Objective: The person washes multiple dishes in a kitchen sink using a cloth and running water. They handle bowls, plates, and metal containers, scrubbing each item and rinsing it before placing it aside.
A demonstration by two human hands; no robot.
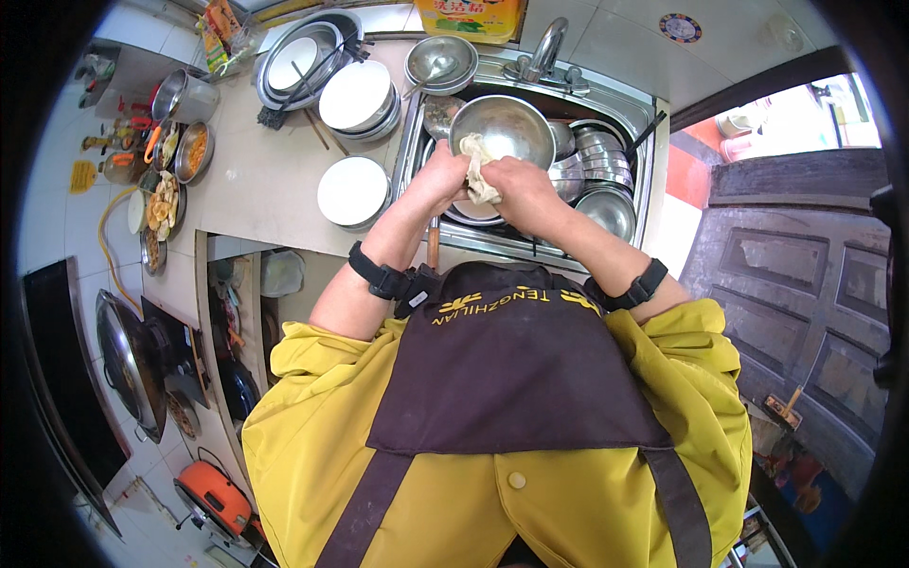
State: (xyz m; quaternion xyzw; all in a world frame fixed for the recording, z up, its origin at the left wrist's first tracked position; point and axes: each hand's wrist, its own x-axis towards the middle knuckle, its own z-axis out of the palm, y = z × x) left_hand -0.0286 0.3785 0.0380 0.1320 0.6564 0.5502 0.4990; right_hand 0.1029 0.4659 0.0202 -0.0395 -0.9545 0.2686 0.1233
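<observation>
Over the near part of a steel sink (648, 206), my left hand (449, 177) and my right hand (517, 186) both grip a pale wet-looking cloth (483, 186), which hangs bunched between them. Just beyond the cloth, a large steel bowl (515, 128) rests on other dishes in the sink. Whether my fingers also touch its rim, I cannot tell. Stacked steel bowls (603, 160) fill the sink's right side, with another steel bowl (606, 214) nearer to me. Part of a light dish (476, 210) shows beneath my hands.
Behind the sink stands a faucet (550, 53), with steel bowls (442, 62) at the back left corner. White-topped stacks (355, 96), another white dish (353, 192) and nested basins (295, 64) stand on the left counter (259, 170). Food bowls (193, 153) line its far left.
</observation>
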